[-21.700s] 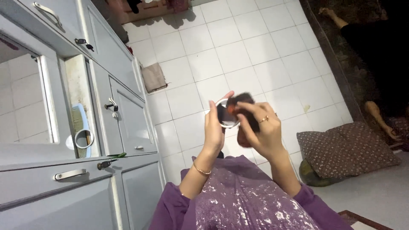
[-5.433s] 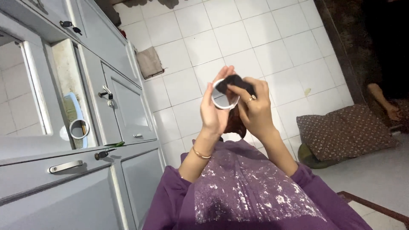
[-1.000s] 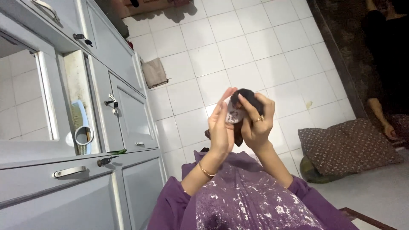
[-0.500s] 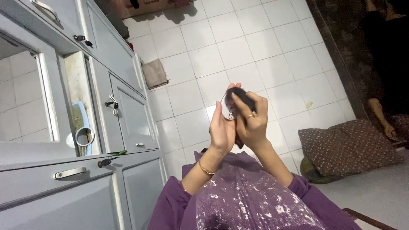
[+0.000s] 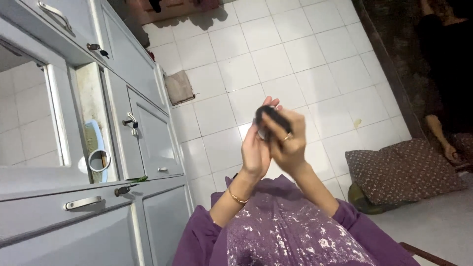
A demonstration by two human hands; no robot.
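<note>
Garment: a purple sequinned top (image 5: 290,236) is seen nearest the camera, across the lower middle of the view.

Left hand (image 5: 255,150): raised in front of the body with the palm turned inward; a gold bangle (image 5: 236,197) is worn at the wrist. Its grip is closed around the small dark round object (image 5: 270,118), cupped from the left side.

Right hand (image 5: 287,140): pressed against the left hand, a ring worn on one finger. Its grip is wrapped over the top and right side of the same object.

Held thing: the small dark round object is held between both hands at about mid-frame, above the white tiled floor (image 5: 295,54); its details are blurred and mostly covered by fingers, so whether it is a container or holds anything cannot be told.

Cabinet (image 5: 138,123): grey doors and drawers are seen at the left, keys hanging in the locks. In an open niche a blue brush (image 5: 93,143) is kept upright.

Cushion (image 5: 401,170): a brown patterned one is laid on the floor at the right.

Cloth (image 5: 178,86): a folded brown piece is seen by the cabinet, farther off.

Other person: a bare foot (image 5: 443,143) is seen at the far right edge.
</note>
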